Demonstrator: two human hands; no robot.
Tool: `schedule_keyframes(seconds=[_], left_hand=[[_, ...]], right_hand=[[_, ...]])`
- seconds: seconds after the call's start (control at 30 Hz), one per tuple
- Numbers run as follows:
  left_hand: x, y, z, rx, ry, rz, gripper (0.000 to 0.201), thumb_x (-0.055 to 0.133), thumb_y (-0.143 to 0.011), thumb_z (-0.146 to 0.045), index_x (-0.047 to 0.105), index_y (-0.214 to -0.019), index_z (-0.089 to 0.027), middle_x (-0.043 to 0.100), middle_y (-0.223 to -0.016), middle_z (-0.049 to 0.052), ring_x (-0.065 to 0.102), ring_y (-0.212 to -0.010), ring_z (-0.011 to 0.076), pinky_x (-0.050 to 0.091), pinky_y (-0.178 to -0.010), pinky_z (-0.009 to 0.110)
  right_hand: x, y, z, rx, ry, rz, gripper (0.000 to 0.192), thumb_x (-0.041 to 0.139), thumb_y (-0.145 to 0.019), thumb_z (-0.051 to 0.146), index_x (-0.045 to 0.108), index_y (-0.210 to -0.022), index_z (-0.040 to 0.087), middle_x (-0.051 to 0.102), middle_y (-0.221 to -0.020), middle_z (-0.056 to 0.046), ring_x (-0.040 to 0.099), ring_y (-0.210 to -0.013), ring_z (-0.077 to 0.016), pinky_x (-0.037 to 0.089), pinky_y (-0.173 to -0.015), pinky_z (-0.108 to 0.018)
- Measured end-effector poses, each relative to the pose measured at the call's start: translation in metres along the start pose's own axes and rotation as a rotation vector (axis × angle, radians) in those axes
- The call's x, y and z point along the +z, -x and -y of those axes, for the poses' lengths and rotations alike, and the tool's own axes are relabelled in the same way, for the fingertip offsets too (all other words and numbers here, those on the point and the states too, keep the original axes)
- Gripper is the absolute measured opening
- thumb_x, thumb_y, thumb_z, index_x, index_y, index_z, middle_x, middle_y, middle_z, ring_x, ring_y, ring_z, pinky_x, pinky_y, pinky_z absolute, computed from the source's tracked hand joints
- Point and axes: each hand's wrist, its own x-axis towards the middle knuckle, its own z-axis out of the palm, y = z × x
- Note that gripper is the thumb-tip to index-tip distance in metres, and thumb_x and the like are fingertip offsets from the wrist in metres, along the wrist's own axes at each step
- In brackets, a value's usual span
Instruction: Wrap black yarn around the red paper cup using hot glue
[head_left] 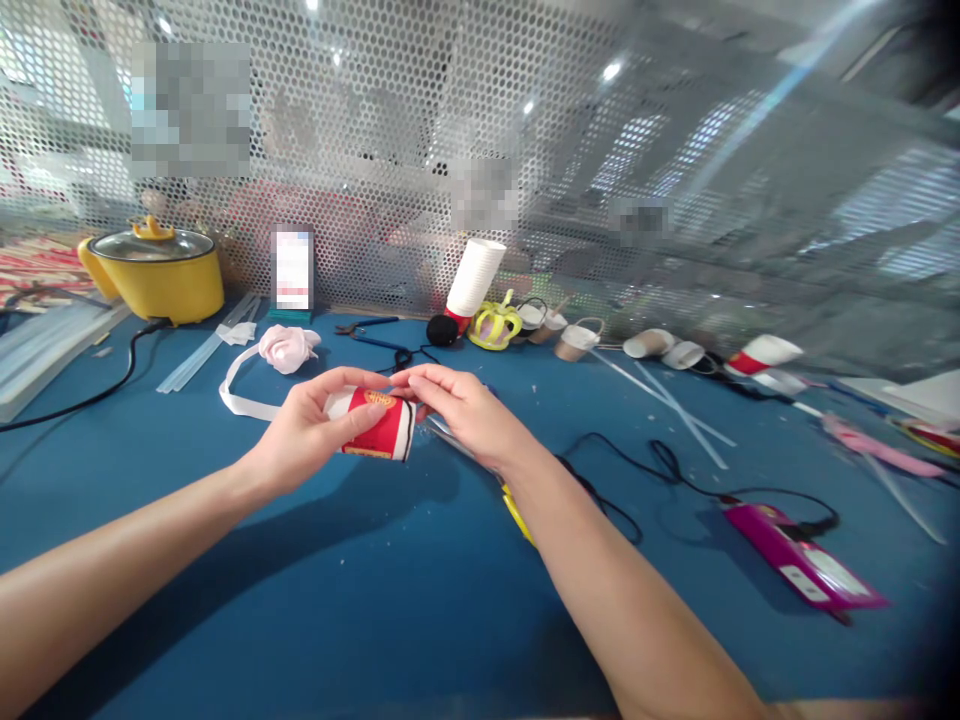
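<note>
My left hand (304,430) is wrapped round a red and white paper cup (371,430) lying on its side above the table, its thumb across the red front. A black cord (409,432) runs along the cup's rim, which faces right. My right hand (457,405) is closed at the upper edge of that rim, thumb and fingers pinched; what lies between them is hidden. Under my right wrist lies a pair of scissors, with its yellow handle (517,512) partly covered by my forearm. A white ribbon with a pale pink fabric rose (288,348) lies beyond my left hand.
At the back left stands a yellow electric pot (169,280); a phone (292,270) and pliers (367,328) are nearby. Stacked white cups (478,275), a yellow crown-shaped piece (495,325) and small cups line the mesh. A purple packet (802,560) and black cable lie right.
</note>
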Motion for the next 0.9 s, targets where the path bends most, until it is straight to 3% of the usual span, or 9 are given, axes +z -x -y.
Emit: schedule_keyframes(seconds=[0.27, 0.5, 0.67, 0.73, 0.83, 0.9], left_hand=[[-0.004, -0.004, 0.007, -0.002, 0.040, 0.029, 0.028, 0.071, -0.067, -0.029, 0.065, -0.091, -0.016, 0.069, -0.077, 0.002, 0.062, -0.063, 0.0118, 0.049, -0.059, 0.021], [-0.003, -0.003, 0.012, -0.041, 0.037, 0.095, 0.025, 0.068, -0.070, -0.028, 0.067, -0.092, -0.017, 0.067, -0.107, 0.006, 0.064, -0.080, 0.0152, 0.051, -0.071, 0.026], [-0.004, -0.004, 0.013, -0.076, -0.017, 0.077, 0.024, 0.069, -0.068, -0.032, 0.068, -0.087, -0.016, 0.069, -0.097, 0.005, 0.063, -0.072, 0.0134, 0.050, -0.066, 0.024], [-0.004, -0.004, 0.013, -0.108, -0.018, 0.055, 0.025, 0.071, -0.066, -0.033, 0.067, -0.084, -0.016, 0.069, -0.086, 0.003, 0.062, -0.066, 0.0119, 0.050, -0.062, 0.022], [-0.004, -0.006, 0.012, -0.140, -0.014, 0.025, 0.027, 0.071, -0.065, -0.035, 0.066, -0.083, -0.015, 0.067, -0.070, 0.000, 0.060, -0.060, 0.0102, 0.048, -0.057, 0.020], [-0.004, -0.006, 0.013, -0.147, -0.022, -0.004, 0.028, 0.070, -0.065, -0.037, 0.066, -0.081, -0.015, 0.066, -0.066, 0.000, 0.059, -0.058, 0.0098, 0.047, -0.056, 0.019]], right_hand=[[-0.002, 0.003, 0.003, -0.023, -0.042, 0.044, 0.022, 0.040, -0.090, 0.029, 0.057, -0.094, 0.016, 0.067, -0.096, -0.007, 0.061, -0.091, -0.0153, 0.047, -0.076, -0.029], [0.007, 0.005, -0.002, -0.067, -0.019, 0.059, 0.041, 0.033, -0.090, 0.048, 0.054, -0.113, 0.021, 0.058, -0.122, -0.006, 0.054, -0.109, -0.0175, 0.041, -0.091, -0.032], [0.013, 0.006, -0.001, -0.074, 0.009, 0.068, 0.044, 0.030, -0.090, 0.049, 0.053, -0.113, 0.018, 0.064, -0.109, -0.008, 0.059, -0.100, -0.0170, 0.045, -0.084, -0.031], [0.008, 0.005, 0.001, -0.100, 0.120, -0.004, 0.038, 0.034, -0.090, 0.044, 0.056, -0.103, 0.016, 0.068, -0.093, -0.008, 0.062, -0.086, -0.0158, 0.047, -0.075, -0.029], [-0.017, -0.002, -0.001, -0.150, 0.417, -0.338, 0.025, 0.047, -0.083, 0.037, 0.058, -0.082, 0.015, 0.062, -0.064, -0.003, 0.058, -0.058, -0.0135, 0.045, -0.059, -0.027], [-0.044, -0.007, -0.009, -0.185, 0.556, -0.537, 0.019, 0.050, -0.081, 0.032, 0.058, -0.078, 0.015, 0.060, -0.061, -0.002, 0.056, -0.056, -0.0134, 0.044, -0.058, -0.027]])
